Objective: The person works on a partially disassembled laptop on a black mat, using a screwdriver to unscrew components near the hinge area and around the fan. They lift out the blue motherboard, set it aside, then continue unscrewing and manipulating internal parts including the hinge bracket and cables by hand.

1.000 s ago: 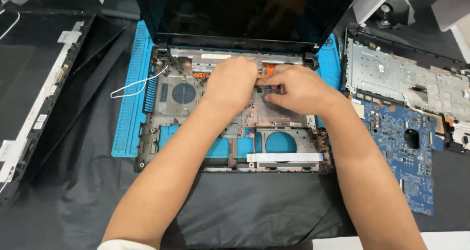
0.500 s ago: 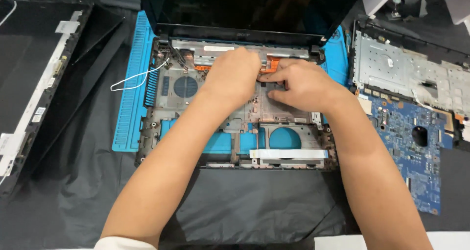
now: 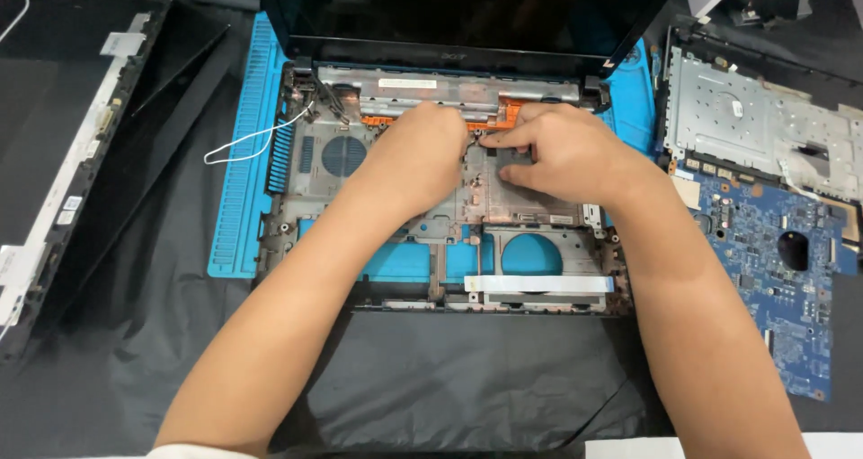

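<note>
Hands unmoved, laptop base (image 3: 395, 198) under both

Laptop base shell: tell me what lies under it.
Under the laptop base shell lies a blue ridged mat, showing through the shell's round and square openings and past its left and right edges. Black cloth lies below that. The left hand and right hand cover the middle.

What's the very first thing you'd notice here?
Two bare hands, the left hand and the right hand, meet in the middle over a stripped grey plastic laptop base. It lies on a bright blue ribbed mat. At the right edge sits a blue circuit board, below a silver metal plate.
</note>
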